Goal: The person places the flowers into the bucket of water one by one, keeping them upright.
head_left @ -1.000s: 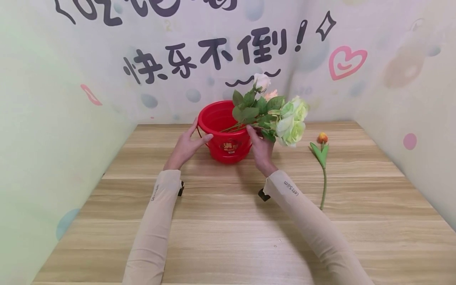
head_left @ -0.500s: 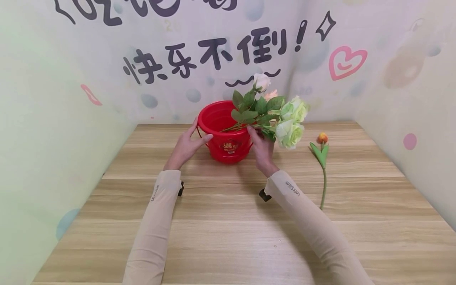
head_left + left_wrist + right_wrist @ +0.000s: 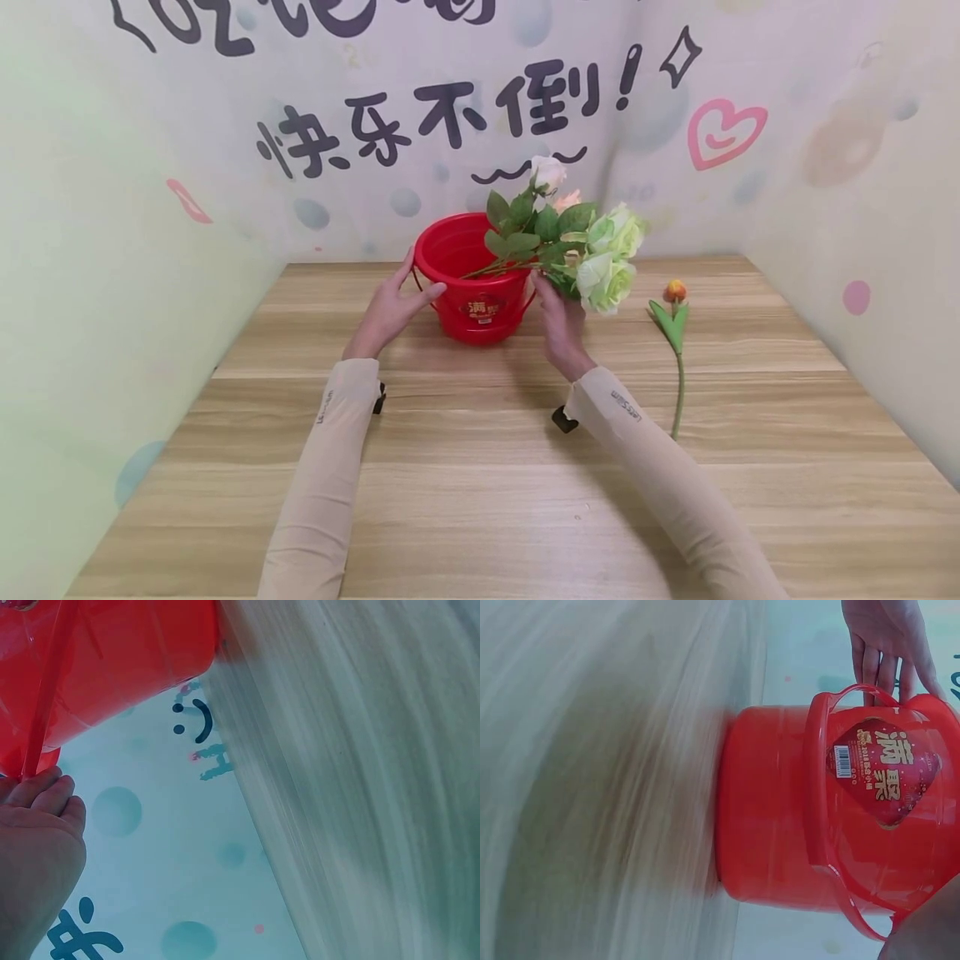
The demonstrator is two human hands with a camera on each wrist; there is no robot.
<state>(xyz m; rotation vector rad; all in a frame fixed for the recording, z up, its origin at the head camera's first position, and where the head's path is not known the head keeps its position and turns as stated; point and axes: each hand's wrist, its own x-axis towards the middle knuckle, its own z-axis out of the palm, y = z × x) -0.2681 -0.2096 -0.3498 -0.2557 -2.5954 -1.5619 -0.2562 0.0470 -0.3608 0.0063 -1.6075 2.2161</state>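
A red plastic bucket (image 3: 480, 317) with a printed label stands upright near the back of the table. Artificial roses with green leaves lean out over its right rim: a white rose (image 3: 548, 173), a peach rose (image 3: 567, 201) and pale green roses (image 3: 606, 282). Their stems reach down inside. My left hand (image 3: 392, 310) rests against the bucket's left side, thumb at the front rim; straight fingers (image 3: 886, 673) show in the right wrist view. Beside the right rim, under the blooms, is my right hand (image 3: 562, 325), its thumb raised and most fingers hidden.
An orange tulip (image 3: 678, 333) with a green stem lies on the wooden table (image 3: 480, 500) to the right. A printed wall cloth (image 3: 360, 208) hangs behind the bucket, with walls on both sides.
My right hand has drawn slightly right, its thumb coming off the bucket's rim. The green roses sagged a little earlier on. The left hand stays in place.
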